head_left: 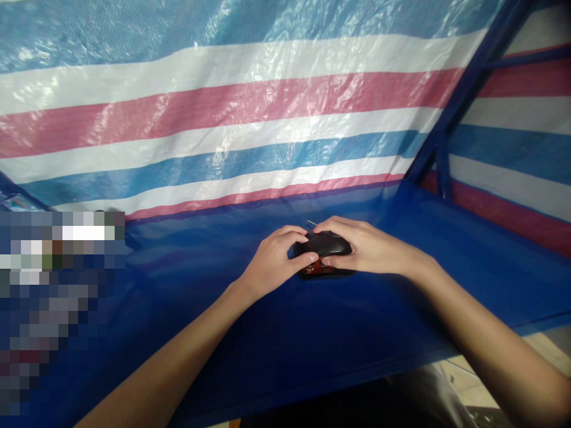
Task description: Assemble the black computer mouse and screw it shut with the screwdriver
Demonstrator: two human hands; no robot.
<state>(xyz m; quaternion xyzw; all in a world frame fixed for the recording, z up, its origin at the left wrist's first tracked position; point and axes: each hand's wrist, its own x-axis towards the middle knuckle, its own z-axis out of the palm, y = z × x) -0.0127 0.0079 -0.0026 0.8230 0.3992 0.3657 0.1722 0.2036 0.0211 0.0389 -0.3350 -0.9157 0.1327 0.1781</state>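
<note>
Both hands meet over a black computer mouse near the middle of the blue surface. The mouse's rounded black top shell [328, 244] is between them, tilted a little above its base. A reddish-brown part, which looks like a circuit board [319, 266], shows in the gap underneath. My left hand [281, 255] grips the shell's left end, fingers over the far side and thumb at the near edge. My right hand [368, 245] holds the right end the same way. A thin, light metallic piece [311, 224] sticks up behind the shell; its kind is unclear.
A blue cloth-like cover [214, 339] lies over the work surface. Behind it hangs a striped plastic sheet [250, 101], with a dark blue frame post [450, 113] at right. The left side is pixelated. Beyond the near edge, pale floor [551, 348] shows at lower right.
</note>
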